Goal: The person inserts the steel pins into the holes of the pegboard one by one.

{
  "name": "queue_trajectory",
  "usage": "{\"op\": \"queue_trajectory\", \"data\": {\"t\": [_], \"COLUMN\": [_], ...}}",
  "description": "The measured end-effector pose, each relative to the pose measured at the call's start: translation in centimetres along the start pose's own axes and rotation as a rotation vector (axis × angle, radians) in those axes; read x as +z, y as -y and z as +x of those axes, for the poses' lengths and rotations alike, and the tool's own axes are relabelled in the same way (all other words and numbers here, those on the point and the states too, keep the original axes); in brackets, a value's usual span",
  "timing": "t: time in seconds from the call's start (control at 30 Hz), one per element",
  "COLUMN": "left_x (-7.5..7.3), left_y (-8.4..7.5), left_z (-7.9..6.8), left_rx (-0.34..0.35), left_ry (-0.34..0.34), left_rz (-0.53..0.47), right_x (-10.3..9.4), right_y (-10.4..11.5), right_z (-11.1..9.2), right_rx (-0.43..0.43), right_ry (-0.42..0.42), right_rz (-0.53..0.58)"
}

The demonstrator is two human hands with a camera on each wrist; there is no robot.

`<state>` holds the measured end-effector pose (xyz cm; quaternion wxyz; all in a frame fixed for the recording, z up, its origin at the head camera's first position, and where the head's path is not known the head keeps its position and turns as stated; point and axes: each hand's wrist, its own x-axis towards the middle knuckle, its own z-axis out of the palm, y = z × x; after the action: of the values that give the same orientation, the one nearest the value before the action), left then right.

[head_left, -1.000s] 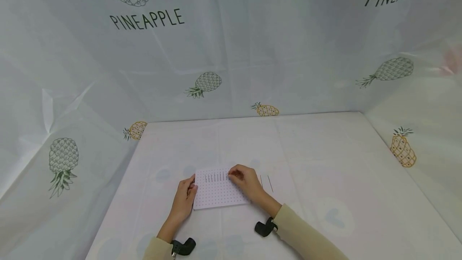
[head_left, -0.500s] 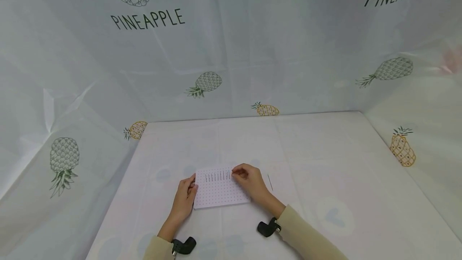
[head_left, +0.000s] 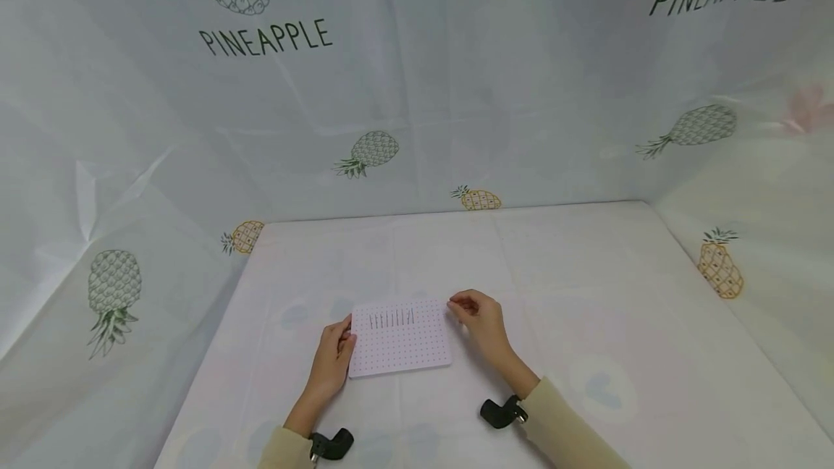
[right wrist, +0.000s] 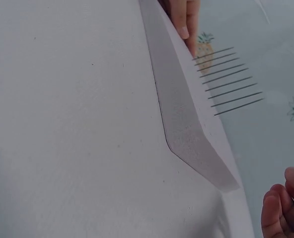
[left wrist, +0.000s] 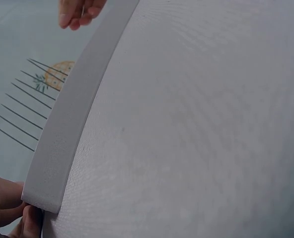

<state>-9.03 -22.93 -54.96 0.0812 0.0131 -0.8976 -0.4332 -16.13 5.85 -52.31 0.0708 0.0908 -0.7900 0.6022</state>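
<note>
A white board with a grid of small holes [head_left: 404,346] lies on the table. Several thin dark pins [head_left: 391,318] stand in a row near its far edge; in the right wrist view the pins [right wrist: 234,84] stick out side by side from the board's face. My left hand [head_left: 331,360] grips the board's left edge, and its fingers [left wrist: 32,220] wrap the corner in the left wrist view. Just off the board's right edge hovers my right hand [head_left: 482,320], fingers loosely bent, with nothing visible between the fingertips [right wrist: 291,173].
A pale printed cloth covers the table [head_left: 586,259]. Pineapple-printed white sheeting [head_left: 521,93] rises behind it and at both sides. Black wrist cameras [head_left: 500,412] sit at both cuffs.
My right hand has left the end of the pin row and moved right, past the board's edge. It now covers where loose pins lay on the table. My left hand stays put.
</note>
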Motion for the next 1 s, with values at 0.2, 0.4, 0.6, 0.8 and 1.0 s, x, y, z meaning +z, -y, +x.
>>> {"op": "queue_trajectory", "data": {"t": [0.2,0.4,0.6,0.8,1.0], "left_x": [0.1,0.1,0.1,0.1,0.2], "left_y": [0.1,0.0,0.0,0.1,0.2], "left_z": [0.0,0.1,0.1,0.2,0.1], "left_rx": [-0.032,-0.037,-0.044,-0.037,-0.035], "left_ry": [0.006,0.009,0.018,0.023,0.014], "left_rz": [0.001,-0.005,-0.007,0.0,-0.004], "right_x": [-1.5,-2.8,-3.7,-4.3,-4.5], "right_y": [-0.4,-1.5,-2.5,-3.0,-3.5], "right_z": [-0.4,-1.1,-2.1,-2.8,-3.4], "right_rx": [0.011,0.011,-0.014,0.02,0.056], "right_ry": [-0.061,-0.139,-0.199,-0.194,-0.163], "right_rz": [-0.053,-0.124,-0.194,-0.237,-0.268]}}
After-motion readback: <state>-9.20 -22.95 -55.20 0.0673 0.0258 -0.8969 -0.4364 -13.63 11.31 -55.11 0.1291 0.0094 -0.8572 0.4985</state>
